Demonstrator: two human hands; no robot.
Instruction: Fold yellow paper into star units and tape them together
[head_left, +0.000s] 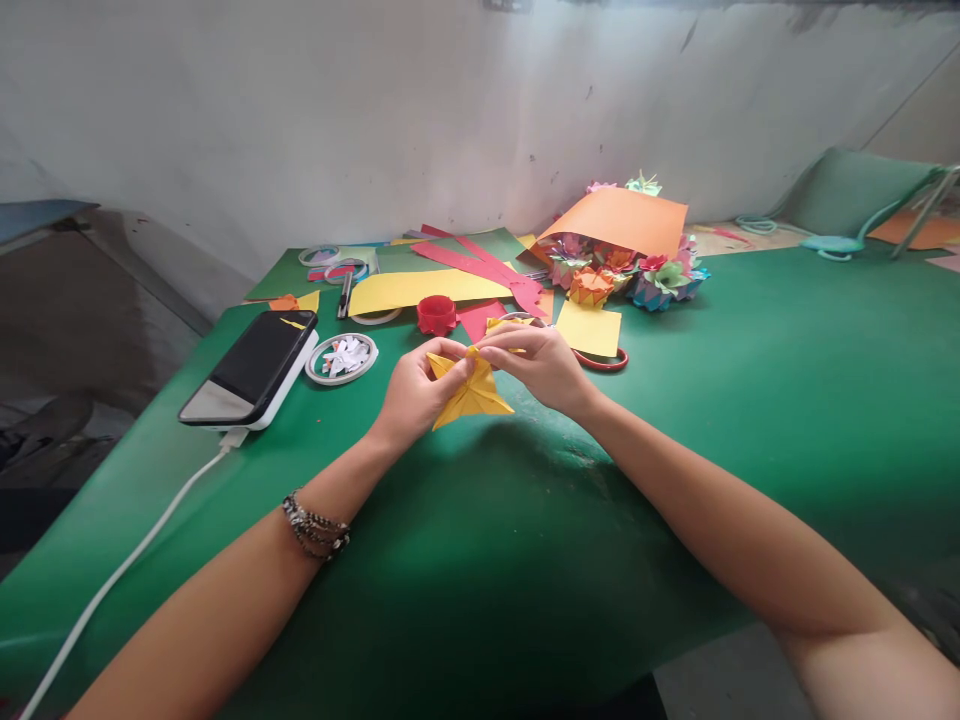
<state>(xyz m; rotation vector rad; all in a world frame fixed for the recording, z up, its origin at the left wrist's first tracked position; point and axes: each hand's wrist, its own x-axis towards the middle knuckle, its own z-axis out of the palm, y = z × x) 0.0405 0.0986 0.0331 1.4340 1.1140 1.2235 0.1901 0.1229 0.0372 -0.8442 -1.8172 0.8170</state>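
A folded yellow paper flower [474, 396] with pointed petals is held up over the green table. My left hand [421, 388] grips it from the left, thumb across its face. From the right, the fingers of my right hand [541, 365] pinch its upper edge, close to the left fingertips. Just behind my hands lie another piece of yellow paper [504, 325] and scissors with red handles [611, 362], partly covered by my right hand and a yellow paper square [589, 327]. A red paper ring [436, 315] stands behind my left hand.
On the left are a phone-like device [251, 365] with a white cable [127, 565] and a tape roll [342, 359] filled with paper scraps. A cutter [345, 296], yellow strip [420, 290] and paper flowers [664, 280] under an orange sheet [619, 222] lie toward the wall.
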